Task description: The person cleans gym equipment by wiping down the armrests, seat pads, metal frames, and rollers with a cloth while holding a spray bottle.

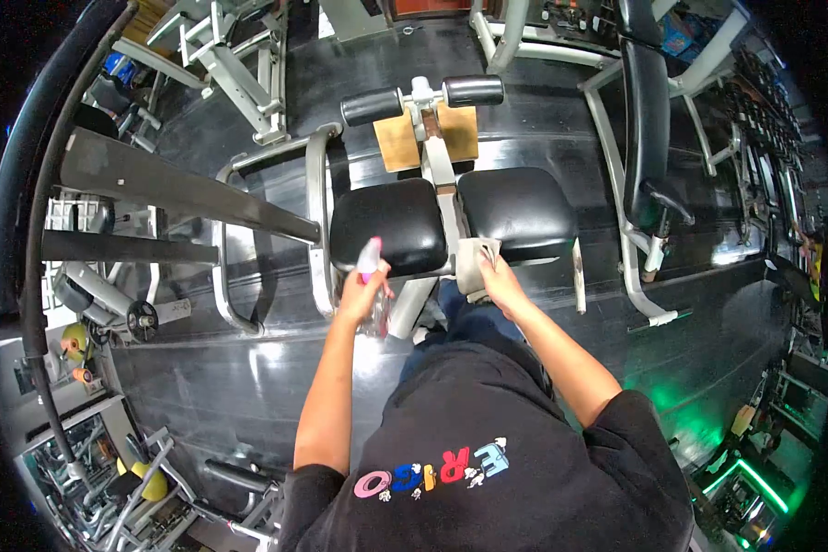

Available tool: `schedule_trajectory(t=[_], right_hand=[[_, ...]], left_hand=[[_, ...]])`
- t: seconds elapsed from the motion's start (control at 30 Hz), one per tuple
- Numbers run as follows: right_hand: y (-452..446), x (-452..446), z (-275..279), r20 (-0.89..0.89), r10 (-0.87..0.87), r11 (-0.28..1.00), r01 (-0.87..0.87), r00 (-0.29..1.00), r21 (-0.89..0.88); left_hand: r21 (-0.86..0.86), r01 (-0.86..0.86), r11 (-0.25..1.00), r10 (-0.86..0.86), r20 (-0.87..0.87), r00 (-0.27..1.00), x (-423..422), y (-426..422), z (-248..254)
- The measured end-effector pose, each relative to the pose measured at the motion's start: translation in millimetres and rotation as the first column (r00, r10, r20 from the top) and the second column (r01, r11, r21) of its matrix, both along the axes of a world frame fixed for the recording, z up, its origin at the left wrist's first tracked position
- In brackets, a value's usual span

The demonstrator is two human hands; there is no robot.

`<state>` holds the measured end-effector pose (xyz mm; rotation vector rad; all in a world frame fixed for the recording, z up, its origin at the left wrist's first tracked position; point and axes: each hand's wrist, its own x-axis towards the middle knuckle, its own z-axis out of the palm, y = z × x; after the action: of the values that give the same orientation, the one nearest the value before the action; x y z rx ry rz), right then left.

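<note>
My left hand (pixel 362 293) is closed around a clear spray bottle (pixel 377 317) with a white and pink spray head (pixel 371 258). It is held in front of the left black seat pad (pixel 386 224). In my right hand (pixel 503 283) is a folded, pale cloth (pixel 472 267), close to the near edge of the right black seat pad (pixel 517 210). I cannot tell whether the cloth touches that pad. Both pads belong to an exercise bench with a light metal centre beam (pixel 439 161) and two black foam rollers (pixel 474 90) at its far end.
Metal frame tubes (pixel 317 221) rise left of the bench, with a thick dark bar (pixel 184 189) crossing there. A tall black padded bench (pixel 647 129) stands at right. More gym machines (pixel 235 78) line the back. The dark floor (pixel 221 386) shines with reflections.
</note>
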<state>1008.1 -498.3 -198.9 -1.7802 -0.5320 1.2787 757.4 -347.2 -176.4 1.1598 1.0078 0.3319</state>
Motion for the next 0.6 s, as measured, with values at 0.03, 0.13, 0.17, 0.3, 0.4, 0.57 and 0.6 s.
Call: schedule_trajectory(t=[0.03,0.13,0.17,0.3,0.4,0.57,0.6], right_hand=[[5.2,-3.0,2.4,0.056,-0.061,0.996,0.057,0.997,0.064],[17.0,-12.5,-18.3,0.011,-0.193,0.974,0.191,0.981,0.119],[23.9,-24.7,-11.3,0.068,-0.203,0.970,0.192,0.977,0.147],[44.1,-93.3,-5.9,0.565,-0.059,0.987,-0.038,0.823,0.159],[31.0,-116.2,-11.4,0.631,0.260,0.876,-0.453,0.731,0.164],[-15.9,-110.5,-27.0,0.007,0.032,0.998,-0.031,0.999,-0.058],[-25.6,-106.3,-26.6,0.020,-0.027,0.998,0.028,0.999,-0.062]], left_hand=[[0.017,0.037,0.999,-0.035,-0.073,0.997,-6.4,-15.4,8.7],[0.132,0.066,0.989,-0.050,-0.119,0.992,-49.4,-72.5,8.7],[0.042,-0.032,0.999,0.038,-0.132,0.991,-64.8,-96.7,11.0],[-0.118,-0.154,0.981,0.128,-0.197,0.972,-134.0,-183.1,-12.2],[-0.124,-0.280,0.952,0.263,-0.134,0.955,-157.4,-231.5,-11.4],[-0.019,-0.231,0.973,0.223,-0.201,0.954,-178.7,-233.6,-2.8],[0.056,-0.171,0.984,0.179,-0.246,0.953,-175.9,-229.3,7.8]])
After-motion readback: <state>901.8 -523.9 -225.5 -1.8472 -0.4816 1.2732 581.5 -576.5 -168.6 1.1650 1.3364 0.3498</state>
